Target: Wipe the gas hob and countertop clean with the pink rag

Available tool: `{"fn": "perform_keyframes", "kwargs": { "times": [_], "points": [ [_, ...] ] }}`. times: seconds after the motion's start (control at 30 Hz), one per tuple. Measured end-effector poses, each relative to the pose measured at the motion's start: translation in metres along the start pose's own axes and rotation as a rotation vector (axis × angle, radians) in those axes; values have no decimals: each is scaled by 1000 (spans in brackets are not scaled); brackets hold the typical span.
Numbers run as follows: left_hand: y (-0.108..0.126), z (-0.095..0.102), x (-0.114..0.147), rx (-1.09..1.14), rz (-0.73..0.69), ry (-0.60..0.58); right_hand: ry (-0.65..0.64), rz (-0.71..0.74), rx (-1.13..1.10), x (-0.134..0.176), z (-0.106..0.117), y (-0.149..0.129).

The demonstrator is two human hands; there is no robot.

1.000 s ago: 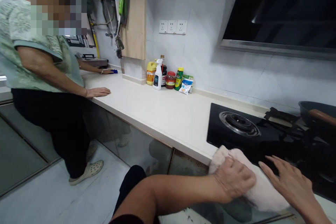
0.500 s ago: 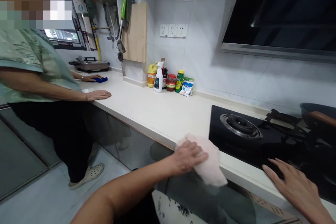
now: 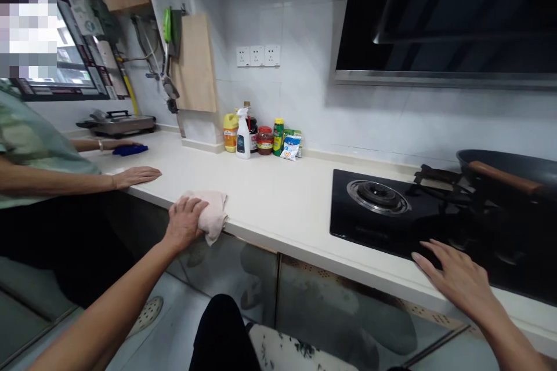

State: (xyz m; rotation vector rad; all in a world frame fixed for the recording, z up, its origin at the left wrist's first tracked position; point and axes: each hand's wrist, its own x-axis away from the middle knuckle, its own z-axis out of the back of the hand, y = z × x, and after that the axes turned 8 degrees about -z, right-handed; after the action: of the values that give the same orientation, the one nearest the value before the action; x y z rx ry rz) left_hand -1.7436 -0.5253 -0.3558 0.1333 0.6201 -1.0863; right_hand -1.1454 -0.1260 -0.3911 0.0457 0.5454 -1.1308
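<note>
My left hand (image 3: 185,223) grips a pale pink cloth (image 3: 213,214) on the front edge of the white countertop (image 3: 278,203). Part of the cloth hangs down over that edge, and the palm side of the hand is hidden. To the right, my right hand (image 3: 456,275) rests with fingers spread at the front of the black gas stove (image 3: 374,229), holding nothing. The near burner (image 3: 378,196) lies just beyond it.
A co-worker's hand (image 3: 137,175) lies flat on the counter; their other hand is on a blue cloth (image 3: 130,149). Along the wall stand a white spray bottle (image 3: 243,138), a yellow jug (image 3: 230,134), a red-lidded jar (image 3: 265,142) and a wok (image 3: 509,171).
My left hand has slid the pink cloth leftward along the counter's front edge, away from the stove. The right hand stays by the stove. The view has shifted to the right.
</note>
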Motion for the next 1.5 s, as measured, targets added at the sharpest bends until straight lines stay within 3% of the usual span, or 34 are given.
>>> {"fn": "perform_keyframes", "kwargs": {
  "times": [0.17,0.33,0.6,0.73,0.9,1.07,1.17,1.23,1.4,1.5],
  "points": [
    [0,-3,-5,-71,-99,19,-10,-7,16,2,5,-9],
    [47,-1,-9,-66,-175,38,4,7,37,3,11,-17],
    [190,23,-27,47,-371,-89,25,6,-15,4,15,-23],
    [275,28,-34,53,-522,-16,132,25,-283,9,26,-27],
    [374,35,-37,38,-630,225,383,110,-712,67,45,-75],
    [439,39,-44,103,-697,264,386,308,-678,125,20,-130],
    [448,42,-48,129,-713,252,382,350,-558,130,0,-135],
    [438,47,-48,193,-756,216,351,381,-494,129,-6,-132],
    [374,65,-53,639,-947,97,379,406,-248,126,-18,-139],
    [322,67,-67,850,-871,104,478,303,-113,116,-33,-157]
  ]
}}
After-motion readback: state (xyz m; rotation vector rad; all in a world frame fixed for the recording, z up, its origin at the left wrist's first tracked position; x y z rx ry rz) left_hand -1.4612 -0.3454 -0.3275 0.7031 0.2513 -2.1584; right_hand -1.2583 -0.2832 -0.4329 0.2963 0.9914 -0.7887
